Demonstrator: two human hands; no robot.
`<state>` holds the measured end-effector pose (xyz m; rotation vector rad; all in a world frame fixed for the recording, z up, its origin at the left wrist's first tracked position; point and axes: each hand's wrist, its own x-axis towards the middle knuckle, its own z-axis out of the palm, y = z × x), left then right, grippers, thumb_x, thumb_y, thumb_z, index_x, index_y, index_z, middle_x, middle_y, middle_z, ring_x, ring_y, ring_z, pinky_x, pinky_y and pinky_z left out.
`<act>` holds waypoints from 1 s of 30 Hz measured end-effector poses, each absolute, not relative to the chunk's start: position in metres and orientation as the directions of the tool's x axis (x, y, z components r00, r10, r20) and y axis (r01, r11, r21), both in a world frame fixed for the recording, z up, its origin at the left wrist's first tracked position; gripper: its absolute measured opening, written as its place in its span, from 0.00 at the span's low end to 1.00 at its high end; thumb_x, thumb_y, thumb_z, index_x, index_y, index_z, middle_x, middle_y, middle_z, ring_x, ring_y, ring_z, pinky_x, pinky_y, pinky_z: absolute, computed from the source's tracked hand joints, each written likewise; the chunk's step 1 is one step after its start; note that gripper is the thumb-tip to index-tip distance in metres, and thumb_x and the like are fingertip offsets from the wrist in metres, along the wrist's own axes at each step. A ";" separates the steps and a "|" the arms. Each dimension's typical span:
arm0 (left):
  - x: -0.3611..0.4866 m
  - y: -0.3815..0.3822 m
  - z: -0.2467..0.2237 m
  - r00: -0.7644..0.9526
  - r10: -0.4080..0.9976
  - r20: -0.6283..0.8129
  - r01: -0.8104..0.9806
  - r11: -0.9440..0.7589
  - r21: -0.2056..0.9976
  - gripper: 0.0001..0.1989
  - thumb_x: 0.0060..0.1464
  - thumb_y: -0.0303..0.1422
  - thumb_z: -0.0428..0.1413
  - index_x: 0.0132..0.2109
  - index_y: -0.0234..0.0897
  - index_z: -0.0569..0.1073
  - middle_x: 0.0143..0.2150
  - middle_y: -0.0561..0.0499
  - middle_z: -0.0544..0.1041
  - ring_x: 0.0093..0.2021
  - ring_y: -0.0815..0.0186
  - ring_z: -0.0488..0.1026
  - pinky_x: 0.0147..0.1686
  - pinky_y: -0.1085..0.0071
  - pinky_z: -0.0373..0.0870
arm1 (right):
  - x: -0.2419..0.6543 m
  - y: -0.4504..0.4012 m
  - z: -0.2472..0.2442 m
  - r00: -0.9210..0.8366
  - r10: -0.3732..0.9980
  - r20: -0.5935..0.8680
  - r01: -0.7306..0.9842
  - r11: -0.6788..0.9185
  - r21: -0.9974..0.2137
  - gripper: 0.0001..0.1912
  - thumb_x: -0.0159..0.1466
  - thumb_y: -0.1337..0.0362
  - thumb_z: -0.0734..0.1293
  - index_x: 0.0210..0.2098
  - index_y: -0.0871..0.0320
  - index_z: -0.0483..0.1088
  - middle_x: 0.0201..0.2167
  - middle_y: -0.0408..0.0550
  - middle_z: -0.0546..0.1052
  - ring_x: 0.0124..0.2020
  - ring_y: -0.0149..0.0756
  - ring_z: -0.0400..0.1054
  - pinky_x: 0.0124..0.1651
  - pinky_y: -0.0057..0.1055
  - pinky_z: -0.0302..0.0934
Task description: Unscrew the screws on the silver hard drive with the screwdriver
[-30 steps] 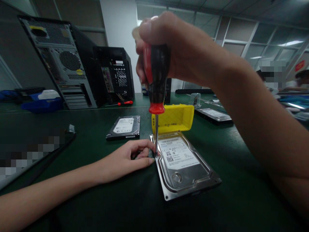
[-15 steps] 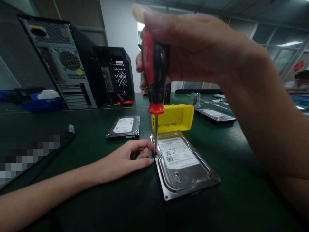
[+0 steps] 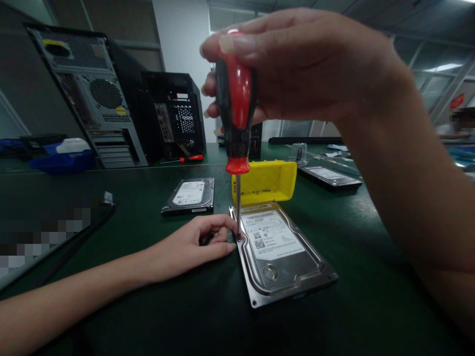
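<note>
My right hand (image 3: 297, 64) grips the handle of a red and black screwdriver (image 3: 239, 109) held upright. Its tip meets the left edge of a silver hard drive (image 3: 289, 269) with a white label, which lies on the green table. Beside that edge, my left hand (image 3: 202, 242) rests with thumb and index finger at the drive near the tip; its other fingers are curled. Whether a small part sits between those fingertips is hidden. Just behind the drive is a yellow bin (image 3: 269, 180) on its side, with several small dark screws in it.
Another hard drive (image 3: 189, 193) lies behind my left hand, a third (image 3: 330, 177) at the right. Two computer cases (image 3: 107, 99) stand at the back left, near a blue tray (image 3: 63, 162) and a red screwdriver (image 3: 193, 158). A person is partly visible far right.
The screwdriver handle has turned, so more of its red side faces me. My right hand's fingers have shifted around its top. My left hand has stayed in place.
</note>
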<state>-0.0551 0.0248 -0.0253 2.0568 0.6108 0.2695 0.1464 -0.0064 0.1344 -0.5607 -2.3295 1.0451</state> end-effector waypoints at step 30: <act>-0.050 0.023 -0.023 0.845 0.533 -0.043 0.322 -0.443 0.836 0.08 0.59 0.37 0.52 0.43 0.39 0.68 0.26 0.60 0.56 0.27 0.69 0.54 0.27 0.75 0.53 | 0.114 -0.005 0.119 -0.566 0.718 0.404 -0.162 0.384 -0.909 0.14 0.68 0.58 0.48 0.37 0.64 0.55 0.21 0.37 0.61 0.23 0.20 0.63 0.35 0.23 0.67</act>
